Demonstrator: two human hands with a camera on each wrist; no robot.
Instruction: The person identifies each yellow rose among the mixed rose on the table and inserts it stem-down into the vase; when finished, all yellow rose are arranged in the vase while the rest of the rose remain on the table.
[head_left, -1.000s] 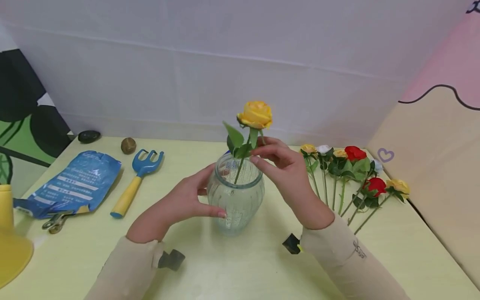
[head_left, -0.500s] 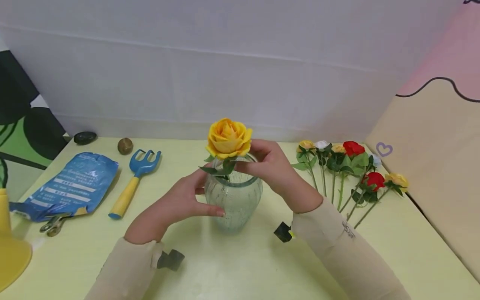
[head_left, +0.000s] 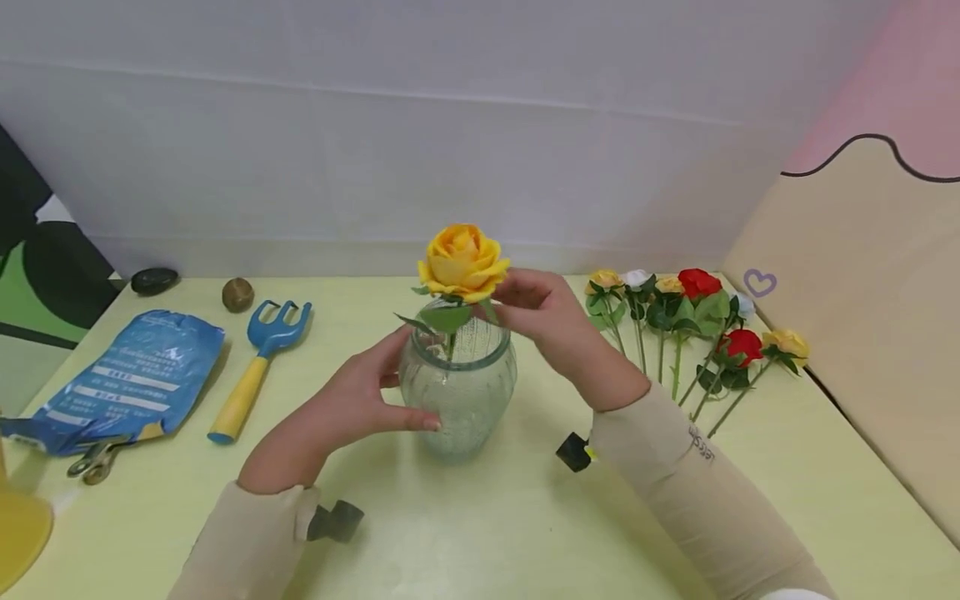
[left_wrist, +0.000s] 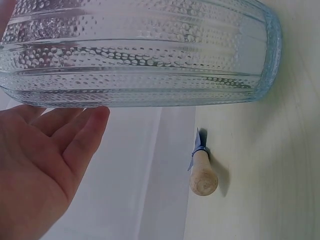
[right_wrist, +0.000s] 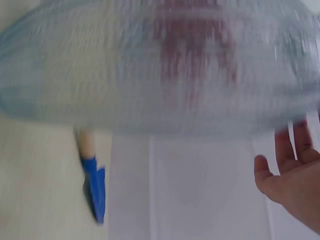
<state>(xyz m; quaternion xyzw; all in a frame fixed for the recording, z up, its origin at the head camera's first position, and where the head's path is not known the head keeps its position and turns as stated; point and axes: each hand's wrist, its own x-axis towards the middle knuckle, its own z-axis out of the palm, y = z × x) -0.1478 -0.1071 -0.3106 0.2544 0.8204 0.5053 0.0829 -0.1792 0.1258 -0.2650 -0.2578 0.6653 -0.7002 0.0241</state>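
Observation:
A single yellow artificial rose (head_left: 463,265) stands with its stem inside a clear ribbed glass vase (head_left: 468,408), its bloom above the rim. My left hand (head_left: 348,400) grips the vase from the left, thumb across its front; in the left wrist view its fingers lie along the textured glass (left_wrist: 150,55). My right hand (head_left: 551,325) is at the rim behind the rose and pinches it near the leaves; the fingertips are partly hidden by petals and leaf. The right wrist view is blurred and shows that hand (right_wrist: 295,180) beside the vase.
Several roses (head_left: 697,312) lie at the back right. On the left are a blue bag (head_left: 142,371), a clip (head_left: 97,462), a hand fork (head_left: 258,367), stones (head_left: 237,294) and a yellow object (head_left: 22,533). A blue trowel (left_wrist: 202,170) lies behind the vase.
My right hand has moved left and lowered the rose's stem into the vase, then risen slightly with the bloom. My left hand keeps its grip on the vase.

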